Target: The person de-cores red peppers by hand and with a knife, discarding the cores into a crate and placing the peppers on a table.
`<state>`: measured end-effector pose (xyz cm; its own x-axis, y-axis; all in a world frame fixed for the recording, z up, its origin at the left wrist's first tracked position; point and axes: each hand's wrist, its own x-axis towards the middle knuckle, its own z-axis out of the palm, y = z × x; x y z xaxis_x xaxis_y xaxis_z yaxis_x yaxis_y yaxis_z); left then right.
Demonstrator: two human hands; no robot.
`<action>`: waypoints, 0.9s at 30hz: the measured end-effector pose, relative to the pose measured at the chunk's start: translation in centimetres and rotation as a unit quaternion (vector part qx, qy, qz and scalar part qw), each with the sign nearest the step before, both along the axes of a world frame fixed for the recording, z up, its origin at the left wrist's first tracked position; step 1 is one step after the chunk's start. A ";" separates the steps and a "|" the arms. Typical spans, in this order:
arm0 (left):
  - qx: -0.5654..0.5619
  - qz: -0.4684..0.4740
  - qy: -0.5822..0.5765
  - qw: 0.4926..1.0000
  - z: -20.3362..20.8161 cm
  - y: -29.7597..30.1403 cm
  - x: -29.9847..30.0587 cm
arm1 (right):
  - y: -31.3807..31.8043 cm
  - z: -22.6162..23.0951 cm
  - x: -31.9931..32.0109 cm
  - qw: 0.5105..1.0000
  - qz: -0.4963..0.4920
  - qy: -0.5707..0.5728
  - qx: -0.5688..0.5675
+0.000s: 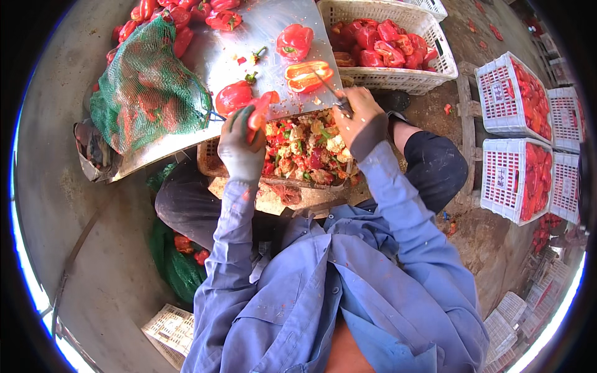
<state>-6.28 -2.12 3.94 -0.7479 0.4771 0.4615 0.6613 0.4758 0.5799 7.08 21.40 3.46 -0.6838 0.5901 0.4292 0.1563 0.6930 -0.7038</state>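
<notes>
My left hand point(241, 154), in a pale glove, is closed around a piece of red bell pepper point(264, 107) at the near edge of the metal table point(273, 18). My right hand point(362, 117) grips a knife point(341, 102) by its dark handle; the thin blade points up and left, toward a cut bell pepper point(307, 77) with its orange inside showing. Beyond that sits a whole red pepper point(295, 41). Another red pepper point(234, 97) lies just past my left hand, close to a cut-off green stem point(257, 56). Below both hands, a crate point(301, 183) holds pepper cores, seeds and scraps.
A green mesh sack point(149, 87) of peppers rests on the table's left, more red peppers point(177, 17) behind it. A white crate point(398, 79) of red peppers stands at the table's right. Stacked pepper crates point(500, 180) are farther right, on a wooden pallet point(465, 118).
</notes>
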 end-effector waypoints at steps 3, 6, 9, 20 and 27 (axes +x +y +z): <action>0.343 0.023 -0.284 0.895 -1.2 -0.4 1.3 | 1.0 -0.6 -3.6 0.993 0.075 -0.039 0.082; 0.312 0.034 -0.295 0.903 -0.4 -0.4 1.6 | 2.0 -1.2 -6.7 0.969 0.139 -0.183 0.089; 0.294 0.044 -0.273 0.915 -0.3 -0.7 2.2 | 2.4 -2.3 -7.7 0.983 0.130 -0.081 0.099; -0.111 0.059 0.010 0.992 0.9 3.1 0.1 | 3.0 -4.9 -5.8 0.862 -0.020 0.043 -0.505; 0.198 -0.007 -0.213 0.957 1.0 8.3 4.3 | -1.4 0.2 -1.9 0.797 -0.016 0.069 -0.600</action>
